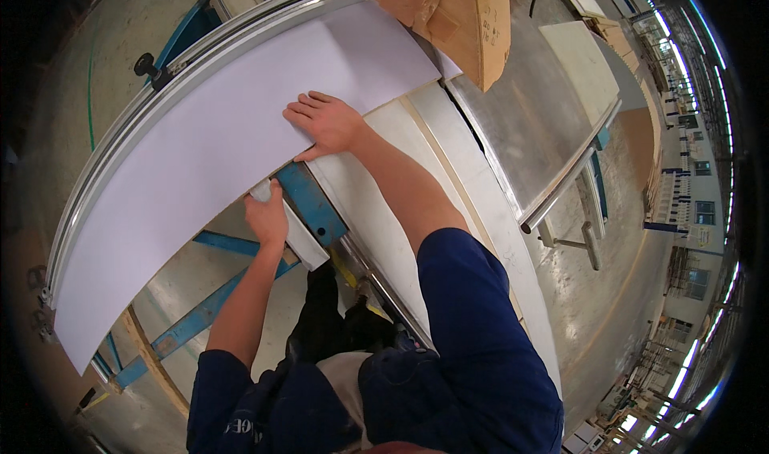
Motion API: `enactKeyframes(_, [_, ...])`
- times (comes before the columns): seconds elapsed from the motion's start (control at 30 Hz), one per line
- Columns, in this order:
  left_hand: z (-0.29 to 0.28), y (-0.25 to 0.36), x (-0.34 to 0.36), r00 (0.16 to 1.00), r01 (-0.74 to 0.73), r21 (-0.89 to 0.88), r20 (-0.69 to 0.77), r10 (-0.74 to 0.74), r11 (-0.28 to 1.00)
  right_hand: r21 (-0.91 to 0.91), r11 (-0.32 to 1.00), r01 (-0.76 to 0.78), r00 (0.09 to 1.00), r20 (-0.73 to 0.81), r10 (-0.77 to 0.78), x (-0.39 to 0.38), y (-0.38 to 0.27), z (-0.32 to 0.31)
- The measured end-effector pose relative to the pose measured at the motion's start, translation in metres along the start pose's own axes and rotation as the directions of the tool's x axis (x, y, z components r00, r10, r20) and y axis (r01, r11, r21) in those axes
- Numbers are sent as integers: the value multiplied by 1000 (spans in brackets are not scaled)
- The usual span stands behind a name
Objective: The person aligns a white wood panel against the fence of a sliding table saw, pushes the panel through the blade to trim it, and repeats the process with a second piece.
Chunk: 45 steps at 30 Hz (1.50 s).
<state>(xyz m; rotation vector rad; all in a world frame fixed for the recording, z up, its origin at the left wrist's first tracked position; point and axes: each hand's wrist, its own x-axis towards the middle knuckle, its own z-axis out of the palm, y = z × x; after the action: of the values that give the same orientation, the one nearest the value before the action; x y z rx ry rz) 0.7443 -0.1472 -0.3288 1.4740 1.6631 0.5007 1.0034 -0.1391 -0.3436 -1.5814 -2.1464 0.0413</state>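
A large, pale lilac-white board (184,133) lies across the saw table's frame, its long side against a silver rail fence (120,149). My right hand (320,125) rests spread on the board near its near edge, fingers extended and thumb at the edge. My left hand (268,213) is closed around a silver metal bar (306,246) just below that edge, beside a blue steel beam (312,201). A white table surface (384,205) with a narrow tan strip runs under my right forearm.
Torn cardboard (456,21) overhangs the board's far right end. A grey metal table (521,109) with a pale panel (577,65) and a round bar stands to the right. Blue frame members (192,326) and a wooden batten (152,358) show below the board. Shelving and windows line the far right.
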Motion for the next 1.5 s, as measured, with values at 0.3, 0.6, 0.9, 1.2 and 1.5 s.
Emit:
enactKeyframes(0.3, [11, -3, 14, 1000, 7, 8, 7, -7, 1000, 61, 924, -379, 923, -53, 382, -44, -56, -5])
enactKeyframes(0.6, [3, 2, 16, 999, 1, 26, 47, -2, 1000, 66, 877, -476, 879, -9, 477, -50, -82, -21])
enactKeyframes(0.9, [-20, 7, 9, 984, 42, 12, 171, -44, 999, 55, 873, -485, 873, -29, 487, -43, -106, -43])
enactKeyframes(1.2, [-114, -47, 1, 823, 233, -202, 562, -83, 951, 35, 880, -473, 878, -66, 475, -37, -128, -53])
enactKeyframes(1.5, [-374, -225, 122, 936, 148, -928, 19, -352, 343, 5, 875, -484, 868, -126, 481, -39, -157, -67])
